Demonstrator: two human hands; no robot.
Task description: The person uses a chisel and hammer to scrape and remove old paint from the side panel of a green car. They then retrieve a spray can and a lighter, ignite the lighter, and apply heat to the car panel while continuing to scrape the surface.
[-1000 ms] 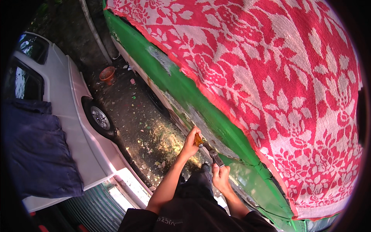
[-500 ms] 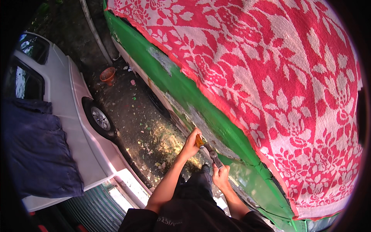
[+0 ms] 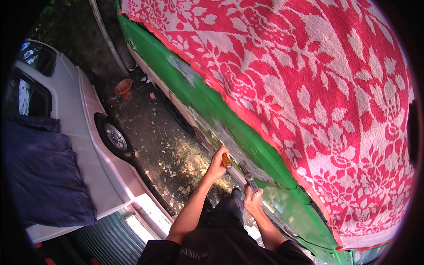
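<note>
My left hand [image 3: 216, 166] is closed around the amber handle [image 3: 226, 160] of a chisel-like tool, held against the car's side; its blade is hidden by the hand and cannot be made out. In my right hand [image 3: 253, 202] is a hammer [image 3: 248, 176], its dark metal head a short gap to the right of the handle's metal-capped end. Both hands work beside the green car body [image 3: 247, 141], whose side has grey patches of bare or filled surface [image 3: 227, 137].
A red and pink floral cloth [image 3: 300, 97] covers the car's top. To the left stands a white vehicle [image 3: 84, 145] with a dark cloth [image 3: 48, 172] over it. Between them, the littered ground [image 3: 163, 145] holds an orange pot [image 3: 124, 88]; a pole [image 3: 108, 37] leans behind.
The hammer head has moved off the end of the amber handle, slightly to the right. My left hand has stayed nearly in place, still gripping the tool.
</note>
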